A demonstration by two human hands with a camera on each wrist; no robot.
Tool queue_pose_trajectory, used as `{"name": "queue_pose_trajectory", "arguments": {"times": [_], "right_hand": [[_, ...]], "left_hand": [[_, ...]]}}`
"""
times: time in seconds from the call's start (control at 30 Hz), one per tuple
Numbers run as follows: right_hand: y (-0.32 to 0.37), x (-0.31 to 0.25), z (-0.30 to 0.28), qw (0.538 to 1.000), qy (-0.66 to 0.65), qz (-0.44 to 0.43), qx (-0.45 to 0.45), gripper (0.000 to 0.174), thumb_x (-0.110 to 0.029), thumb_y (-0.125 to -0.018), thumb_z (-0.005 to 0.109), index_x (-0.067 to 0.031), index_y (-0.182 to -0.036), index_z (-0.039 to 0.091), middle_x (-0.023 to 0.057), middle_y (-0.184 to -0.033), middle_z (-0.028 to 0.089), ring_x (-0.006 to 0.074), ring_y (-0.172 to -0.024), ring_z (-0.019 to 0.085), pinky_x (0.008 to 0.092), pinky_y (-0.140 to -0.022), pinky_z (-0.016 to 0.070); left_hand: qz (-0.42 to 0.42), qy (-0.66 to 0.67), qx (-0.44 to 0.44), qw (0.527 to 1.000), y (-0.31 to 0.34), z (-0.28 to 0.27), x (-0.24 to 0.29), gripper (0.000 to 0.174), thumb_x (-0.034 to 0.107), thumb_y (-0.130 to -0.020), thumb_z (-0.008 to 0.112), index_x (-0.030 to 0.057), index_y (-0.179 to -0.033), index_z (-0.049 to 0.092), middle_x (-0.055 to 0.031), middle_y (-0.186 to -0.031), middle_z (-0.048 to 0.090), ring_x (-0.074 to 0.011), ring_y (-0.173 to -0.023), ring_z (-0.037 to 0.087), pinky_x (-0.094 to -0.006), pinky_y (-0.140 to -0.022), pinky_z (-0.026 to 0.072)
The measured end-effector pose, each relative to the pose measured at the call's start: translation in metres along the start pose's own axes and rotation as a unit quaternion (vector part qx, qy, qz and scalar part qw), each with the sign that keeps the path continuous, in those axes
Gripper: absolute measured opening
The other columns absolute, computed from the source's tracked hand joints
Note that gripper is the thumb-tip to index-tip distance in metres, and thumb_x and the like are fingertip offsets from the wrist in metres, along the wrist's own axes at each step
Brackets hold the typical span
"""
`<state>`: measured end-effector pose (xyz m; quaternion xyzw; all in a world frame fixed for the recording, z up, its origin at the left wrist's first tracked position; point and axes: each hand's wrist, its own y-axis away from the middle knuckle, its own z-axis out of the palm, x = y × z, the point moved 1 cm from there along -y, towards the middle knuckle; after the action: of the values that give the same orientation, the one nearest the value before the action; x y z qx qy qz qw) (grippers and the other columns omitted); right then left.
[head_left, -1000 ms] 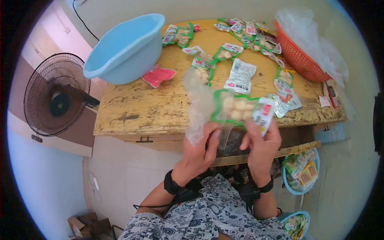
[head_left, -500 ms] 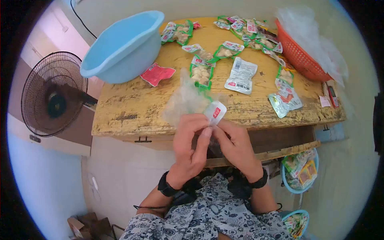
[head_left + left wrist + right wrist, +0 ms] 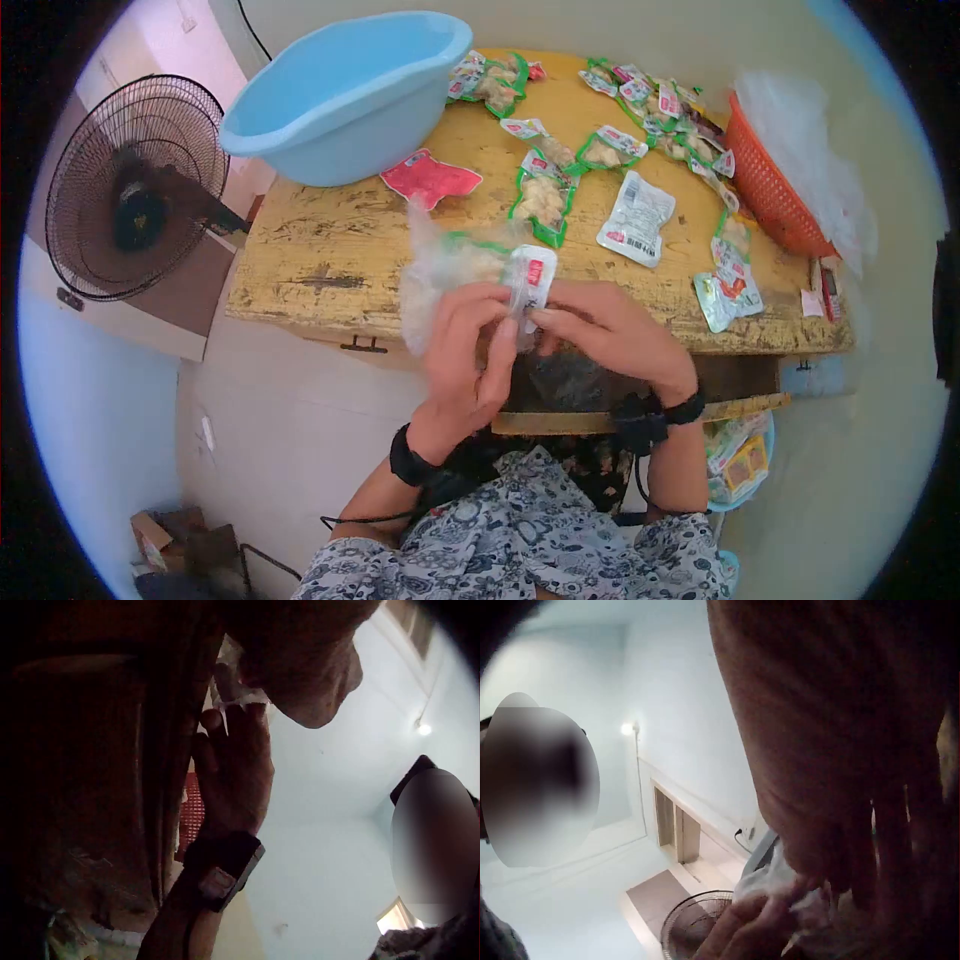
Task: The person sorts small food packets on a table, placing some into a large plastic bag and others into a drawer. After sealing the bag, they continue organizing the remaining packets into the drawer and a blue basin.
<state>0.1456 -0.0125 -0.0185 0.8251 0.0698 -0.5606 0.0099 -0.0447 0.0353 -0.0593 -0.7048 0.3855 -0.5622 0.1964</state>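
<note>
A clear plastic bag (image 3: 420, 285) hangs over the table's front edge, with a green-edged food packet (image 3: 482, 262) inside it. The packet's white and red printed end sticks up between my hands. At the bag's mouth, my left hand (image 3: 465, 345) pinches the plastic between thumb and fingers. My right hand (image 3: 620, 325) faces it from the right, its thumb and fingertips pinching the bag's edge beside the printed end. In the left wrist view the right hand (image 3: 236, 765) shows dark, with clear plastic at its fingertips. Beyond the hands lies another green-edged packet (image 3: 541, 203).
On the worn yellow table (image 3: 330, 265) stand a blue basin (image 3: 345, 110) and a red basket (image 3: 775, 185) with clear bags. A silver pouch (image 3: 637, 218), a red packet (image 3: 430, 178) and several packets lie around. Below is an open drawer (image 3: 690, 385); a fan (image 3: 140, 190) stands left.
The packet, earlier held out by the right hand beside the bag, has gone left into the bag. Both hands have come together at the bag's mouth. The head view has shifted.
</note>
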Motion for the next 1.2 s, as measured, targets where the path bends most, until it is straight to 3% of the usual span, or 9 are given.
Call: {"name": "queue_pose_trajectory", "arguments": {"times": [0.13,0.23,0.33,0.47,0.67,0.87,0.97,1.07,1.2], "right_hand": [[0.002,-0.011,-0.047,0.991,0.071,0.080,0.084,0.025,-0.024,-0.103,0.061,-0.0004,-0.104,0.068,0.0048,-0.084,0.068,0.0137,-0.067,0.064,0.0306,-0.063,0.0538],[-0.015,-0.006,-0.064,0.983,0.082,0.037,0.161,0.024,-0.022,-0.102,0.062,0.0006,-0.102,0.069,0.0035,-0.085,0.069,0.0097,-0.068,0.063,0.0287,-0.061,0.0533],[-0.043,0.003,-0.070,0.939,0.288,-0.056,0.179,0.020,-0.010,-0.093,0.062,-0.0072,-0.113,0.068,0.0073,-0.102,0.073,0.0262,-0.088,0.069,0.0370,-0.077,0.0577],[-0.086,0.006,-0.066,0.843,0.490,-0.199,0.097,0.046,-0.002,-0.081,0.066,-0.0166,-0.125,0.066,0.0081,-0.135,0.065,0.0365,-0.117,0.062,0.0429,-0.089,0.0566],[-0.111,0.021,-0.057,0.784,0.597,-0.171,0.013,0.056,0.001,-0.074,0.072,-0.0173,-0.126,0.063,0.0073,-0.151,0.050,0.0338,-0.135,0.051,0.0462,-0.102,0.0509],[-0.077,-0.004,-0.063,0.741,0.641,-0.191,0.064,0.046,-0.003,-0.072,0.074,-0.0135,-0.114,0.060,0.0083,-0.143,0.056,0.0323,-0.141,0.046,0.0477,-0.108,0.0464],[-0.061,-0.014,-0.070,0.767,0.605,-0.198,0.078,0.048,-0.004,-0.070,0.075,-0.0112,-0.115,0.060,0.0091,-0.135,0.061,0.0340,-0.135,0.052,0.0468,-0.100,0.0494],[-0.047,-0.022,-0.072,0.818,0.568,-0.055,0.069,0.046,-0.005,-0.069,0.075,-0.0088,-0.112,0.059,0.0105,-0.123,0.066,0.0358,-0.123,0.058,0.0460,-0.093,0.0510],[-0.029,-0.008,-0.077,0.840,0.501,-0.160,0.130,0.045,-0.008,-0.072,0.078,-0.0079,-0.114,0.063,0.0149,-0.113,0.068,0.0371,-0.108,0.061,0.0444,-0.090,0.0520]], "left_hand": [[-0.075,0.049,-0.010,0.996,-0.007,0.005,-0.002,0.017,-0.006,-0.092,0.063,0.0009,-0.107,0.059,-0.0138,-0.111,0.064,-0.0239,-0.089,0.064,-0.0324,-0.076,0.0537],[-0.075,0.056,-0.019,0.995,-0.007,0.007,-0.005,0.016,-0.006,-0.093,0.063,0.0018,-0.107,0.058,-0.0124,-0.105,0.064,-0.0228,-0.080,0.062,-0.0336,-0.070,0.0514],[-0.105,0.047,-0.051,0.992,-0.001,0.006,-0.011,0.013,-0.002,-0.096,0.061,0.0011,-0.108,0.060,-0.0144,-0.111,0.064,-0.0215,-0.091,0.062,-0.0306,-0.076,0.0521],[-0.071,0.035,-0.041,0.996,-0.001,0.002,-0.013,0.015,-0.002,-0.095,0.063,0.0011,-0.109,0.060,-0.0148,-0.109,0.064,-0.0231,-0.092,0.063,-0.0311,-0.076,0.0526],[-0.090,0.060,-0.028,0.994,-0.004,-0.004,-0.009,0.014,-0.002,-0.095,0.063,0.0007,-0.108,0.059,-0.0153,-0.108,0.064,-0.0235,-0.092,0.064,-0.0323,-0.079,0.0533],[-0.111,0.086,-0.029,0.990,-0.004,-0.003,-0.012,0.012,0.001,-0.097,0.062,0.0005,-0.108,0.059,-0.0120,-0.101,0.062,-0.0200,-0.085,0.062,-0.0309,-0.075,0.0515],[-0.123,0.091,-0.032,0.988,-0.007,-0.002,-0.009,0.009,0.002,-0.098,0.061,0.0007,-0.107,0.060,-0.0096,-0.095,0.060,-0.0169,-0.080,0.059,-0.0297,-0.071,0.0492],[-0.128,0.103,-0.022,0.986,-0.009,-0.001,-0.008,0.007,0.004,-0.099,0.061,0.0007,-0.106,0.060,-0.0077,-0.092,0.060,-0.0144,-0.078,0.056,-0.0286,-0.069,0.0477],[-0.150,0.127,-0.030,0.980,-0.007,-0.003,-0.008,0.007,0.005,-0.100,0.061,0.0006,-0.105,0.061,-0.0062,-0.091,0.060,-0.0126,-0.078,0.057,-0.0282,-0.069,0.0481]]}}
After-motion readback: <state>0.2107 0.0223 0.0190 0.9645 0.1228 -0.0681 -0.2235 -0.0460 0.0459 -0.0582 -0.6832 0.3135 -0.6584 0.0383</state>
